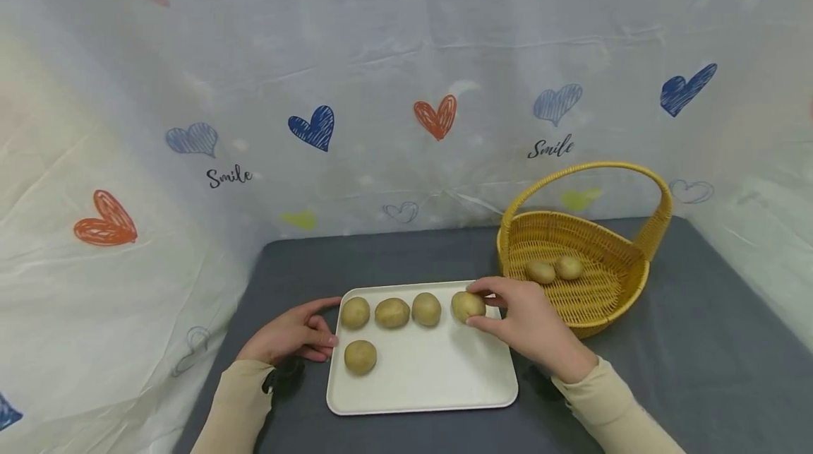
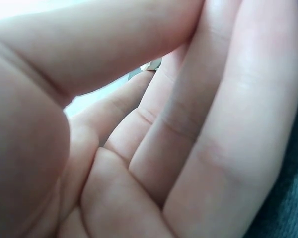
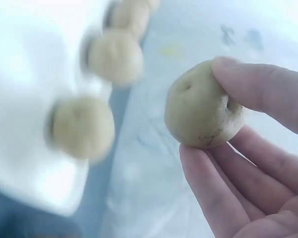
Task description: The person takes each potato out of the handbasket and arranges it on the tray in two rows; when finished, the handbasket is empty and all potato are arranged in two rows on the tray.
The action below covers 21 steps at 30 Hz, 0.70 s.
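A potato (image 3: 201, 106) is pinched between the thumb and fingers of my right hand (image 1: 527, 320), at the far right part of the white tray (image 1: 444, 376). Three more potatoes line the tray's back edge: one at the left (image 1: 355, 313), one in the middle (image 1: 392, 313) and one to its right (image 1: 426, 308). Another potato (image 1: 360, 356) lies in front of the leftmost. At the tray's left rim, my left hand (image 1: 292, 332) touches the edge with its index finger and thumb. The left wrist view shows mostly skin, with the other fingers bent loosely.
Behind my right hand stands a yellow wicker basket (image 1: 625, 299) with a tall handle. In it lie two potatoes, one on the left (image 1: 540, 271) and one on the right (image 1: 569, 267). A grey cloth (image 1: 394, 256) covers the table; a heart-printed curtain (image 1: 375, 66) hangs behind.
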Each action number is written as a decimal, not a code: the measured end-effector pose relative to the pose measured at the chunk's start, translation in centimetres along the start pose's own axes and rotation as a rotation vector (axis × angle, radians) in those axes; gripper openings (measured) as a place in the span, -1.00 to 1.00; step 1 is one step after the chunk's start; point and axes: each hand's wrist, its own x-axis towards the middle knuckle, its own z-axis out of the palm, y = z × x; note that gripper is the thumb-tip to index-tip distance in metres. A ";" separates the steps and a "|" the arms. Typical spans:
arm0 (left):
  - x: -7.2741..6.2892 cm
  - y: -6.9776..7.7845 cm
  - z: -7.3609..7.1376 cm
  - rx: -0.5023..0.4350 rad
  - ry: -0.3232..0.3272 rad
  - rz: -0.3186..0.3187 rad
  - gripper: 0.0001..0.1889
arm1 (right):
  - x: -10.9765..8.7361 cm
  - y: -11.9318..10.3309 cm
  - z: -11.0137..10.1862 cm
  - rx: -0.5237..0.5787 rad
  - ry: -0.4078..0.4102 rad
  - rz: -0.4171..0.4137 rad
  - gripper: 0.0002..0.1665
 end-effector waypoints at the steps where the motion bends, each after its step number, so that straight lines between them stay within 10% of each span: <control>1: 0.0 0.1 0.0 0.001 0.000 0.002 0.05 | 0.2 -0.2 0.7 0.003 -0.017 -0.007 -0.50; 21: -0.1 0.1 0.0 -0.023 0.001 -0.007 0.05 | 3.0 -3.2 9.9 -0.081 -0.185 -0.196 -0.58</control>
